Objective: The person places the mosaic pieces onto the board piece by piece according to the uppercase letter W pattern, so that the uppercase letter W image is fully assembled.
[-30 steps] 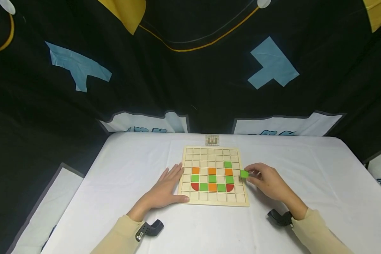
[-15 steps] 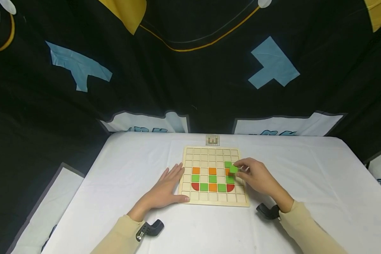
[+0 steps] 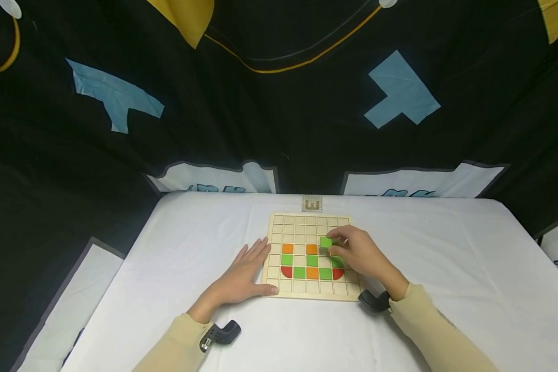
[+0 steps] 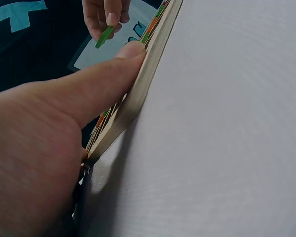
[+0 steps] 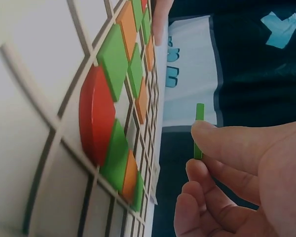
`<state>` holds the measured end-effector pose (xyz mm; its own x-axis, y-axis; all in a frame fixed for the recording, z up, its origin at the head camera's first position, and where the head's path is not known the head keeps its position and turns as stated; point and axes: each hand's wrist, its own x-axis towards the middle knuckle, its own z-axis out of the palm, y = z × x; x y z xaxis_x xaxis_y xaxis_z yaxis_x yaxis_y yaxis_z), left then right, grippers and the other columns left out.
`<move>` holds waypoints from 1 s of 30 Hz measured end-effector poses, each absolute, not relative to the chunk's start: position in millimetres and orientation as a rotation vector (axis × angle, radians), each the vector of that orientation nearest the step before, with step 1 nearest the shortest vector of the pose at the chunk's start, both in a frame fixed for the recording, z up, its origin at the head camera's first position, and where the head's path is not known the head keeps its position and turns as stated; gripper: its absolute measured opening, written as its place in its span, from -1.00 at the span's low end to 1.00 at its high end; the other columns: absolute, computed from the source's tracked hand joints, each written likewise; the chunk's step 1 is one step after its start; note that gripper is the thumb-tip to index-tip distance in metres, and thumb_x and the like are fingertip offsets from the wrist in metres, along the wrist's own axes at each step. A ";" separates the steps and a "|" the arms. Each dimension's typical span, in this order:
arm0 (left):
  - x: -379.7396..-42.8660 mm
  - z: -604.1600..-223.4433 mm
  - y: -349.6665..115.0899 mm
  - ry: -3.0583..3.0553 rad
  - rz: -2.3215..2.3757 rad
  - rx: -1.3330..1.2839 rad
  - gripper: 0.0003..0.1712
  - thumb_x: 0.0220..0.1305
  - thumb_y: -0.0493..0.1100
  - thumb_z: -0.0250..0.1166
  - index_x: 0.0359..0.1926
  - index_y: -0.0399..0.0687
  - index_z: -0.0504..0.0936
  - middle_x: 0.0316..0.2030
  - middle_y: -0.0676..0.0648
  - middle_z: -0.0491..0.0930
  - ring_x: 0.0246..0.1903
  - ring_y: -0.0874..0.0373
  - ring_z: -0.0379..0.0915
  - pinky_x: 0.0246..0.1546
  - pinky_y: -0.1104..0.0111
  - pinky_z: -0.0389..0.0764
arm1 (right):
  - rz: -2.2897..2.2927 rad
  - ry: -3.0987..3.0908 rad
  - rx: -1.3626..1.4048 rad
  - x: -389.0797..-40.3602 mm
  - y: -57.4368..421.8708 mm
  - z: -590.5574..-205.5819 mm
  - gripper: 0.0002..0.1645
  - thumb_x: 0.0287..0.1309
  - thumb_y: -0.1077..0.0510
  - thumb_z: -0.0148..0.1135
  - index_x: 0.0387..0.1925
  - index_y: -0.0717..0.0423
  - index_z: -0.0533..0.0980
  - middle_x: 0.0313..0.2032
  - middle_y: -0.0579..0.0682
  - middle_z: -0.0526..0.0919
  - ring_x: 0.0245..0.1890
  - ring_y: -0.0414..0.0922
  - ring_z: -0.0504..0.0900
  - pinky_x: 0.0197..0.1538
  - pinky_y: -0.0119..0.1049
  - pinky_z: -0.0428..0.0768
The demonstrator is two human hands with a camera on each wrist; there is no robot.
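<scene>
My right hand pinches a thin green square tile between thumb and fingers, held above the wooden grid board. In the right wrist view the green tile is seen edge-on, apart from the board. My left hand rests along the board's left side, fingers spread and thumb on the near left corner. Orange, green and red tiles lie in the board's cells, among them a red rounded tile and a middle orange tile. My right hand hides some cells at the board's right side.
A small card with a grid pattern lies just beyond the board's far edge. White cloth covers the table. A black curtain with blue and yellow shapes hangs behind it.
My right hand has carried the green tile leftward and away from me, from the board's right edge to over its grid. The left hand has stayed in place.
</scene>
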<state>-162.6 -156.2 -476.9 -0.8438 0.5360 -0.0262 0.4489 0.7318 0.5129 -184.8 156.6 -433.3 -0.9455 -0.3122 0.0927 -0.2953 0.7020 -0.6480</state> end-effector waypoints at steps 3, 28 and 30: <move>-162.3 -476.8 -156.6 2.761 0.750 0.791 0.26 0.15 0.38 0.35 0.56 -0.30 0.00 0.59 -0.17 -0.16 0.57 -0.04 -0.34 0.53 0.02 -0.31 | -1.084 2.872 -0.518 -188.0 150.2 -434.7 -0.68 0.22 0.25 0.38 0.01 0.19 0.64 -0.11 0.03 0.66 -0.18 -0.07 0.56 -0.09 -0.17 0.61; -161.7 -473.1 -157.2 2.744 0.774 0.806 0.24 0.18 0.36 0.35 0.56 -0.31 0.01 0.59 -0.19 -0.16 0.57 -0.07 -0.35 0.53 0.00 -0.32 | -1.143 2.822 -0.536 -210.4 98.2 -440.1 -0.70 0.21 0.19 0.38 -0.01 0.13 0.67 -0.13 -0.02 0.70 -0.22 -0.11 0.56 -0.07 -0.18 0.59; -161.8 -473.5 -157.2 2.746 0.768 0.807 0.24 0.17 0.36 0.35 0.56 -0.31 0.01 0.58 -0.20 -0.15 0.57 -0.07 -0.34 0.53 0.00 -0.32 | -1.132 2.823 -0.529 -213.3 94.1 -440.9 -0.70 0.21 0.19 0.38 -0.01 0.12 0.67 -0.17 -0.04 0.69 -0.25 -0.12 0.54 -0.10 -0.21 0.58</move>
